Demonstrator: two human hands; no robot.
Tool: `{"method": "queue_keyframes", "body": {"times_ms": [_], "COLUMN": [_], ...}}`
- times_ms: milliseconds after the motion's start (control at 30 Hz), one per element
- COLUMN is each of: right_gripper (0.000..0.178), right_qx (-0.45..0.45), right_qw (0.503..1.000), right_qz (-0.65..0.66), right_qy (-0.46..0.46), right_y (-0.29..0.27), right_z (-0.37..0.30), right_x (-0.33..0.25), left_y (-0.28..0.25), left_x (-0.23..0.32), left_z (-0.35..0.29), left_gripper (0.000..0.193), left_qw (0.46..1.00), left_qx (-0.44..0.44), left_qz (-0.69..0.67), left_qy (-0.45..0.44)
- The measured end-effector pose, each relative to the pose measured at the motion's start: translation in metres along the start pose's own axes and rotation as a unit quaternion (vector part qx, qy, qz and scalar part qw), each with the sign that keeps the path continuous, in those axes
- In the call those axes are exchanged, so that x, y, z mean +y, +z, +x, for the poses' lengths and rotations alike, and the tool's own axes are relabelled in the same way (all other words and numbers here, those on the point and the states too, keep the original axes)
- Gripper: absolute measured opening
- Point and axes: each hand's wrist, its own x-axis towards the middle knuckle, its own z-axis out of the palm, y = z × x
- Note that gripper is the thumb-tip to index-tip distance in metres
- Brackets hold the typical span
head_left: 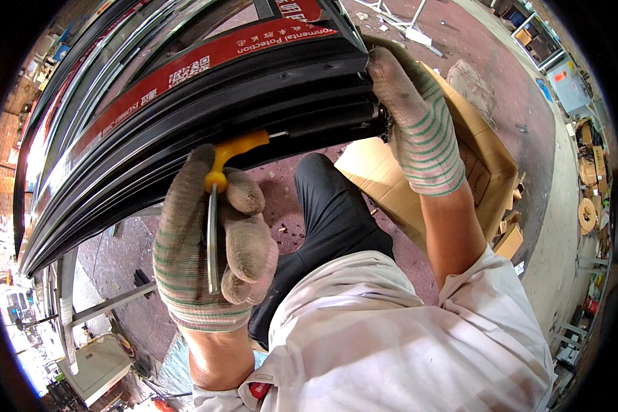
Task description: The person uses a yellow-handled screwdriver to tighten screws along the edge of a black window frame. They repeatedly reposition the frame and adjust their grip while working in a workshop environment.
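Note:
My left hand (216,240), in a grey knit glove with green stripes, is closed round a yellow-handled tool (242,145). A flat metal bar runs down from the handle across my fingers, and a thin metal shaft points right, toward the black profile's edge. That stack of long black window-frame-like profiles (275,82) with red printed tape spans the upper left. At its right end, my gloved right hand (412,103) grips the corner, thumb on the near side. Some of its fingers are hidden behind the end.
An opened cardboard box (487,165) stands on the floor beyond my right forearm. Metal stand legs (65,302) support the left side, near a pale box (97,367). A stuffed sack (472,86) lies farther off. Cartons and a spool (587,215) line the right edge.

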Motion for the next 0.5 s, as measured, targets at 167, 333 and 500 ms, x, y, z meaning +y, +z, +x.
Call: {"method": "queue_keyframes", "body": {"times_ms": [167, 333, 500], "right_gripper": [0.042, 0.04, 0.04], "right_qx": [0.001, 0.021, 0.027], "right_qw": [1.0, 0.997, 0.999], "right_qz": [-0.003, -0.064, -0.001], "right_qy": [0.017, 0.033, 0.025], "right_y": [0.0, 0.006, 0.016], "right_z": [0.002, 0.002, 0.0], "right_x": [-0.003, -0.013, -0.018], "left_y": [0.001, 0.01, 0.008], "left_x": [0.002, 0.001, 0.006], "left_z": [0.002, 0.003, 0.004], "left_gripper": [0.043, 0.043, 0.038], "left_qw": [0.999, 0.997, 0.988], "left_qx": [-0.008, 0.038, 0.078], "left_qz": [0.038, 0.069, 0.126], "left_qy": [-0.004, -0.016, -0.038]}}
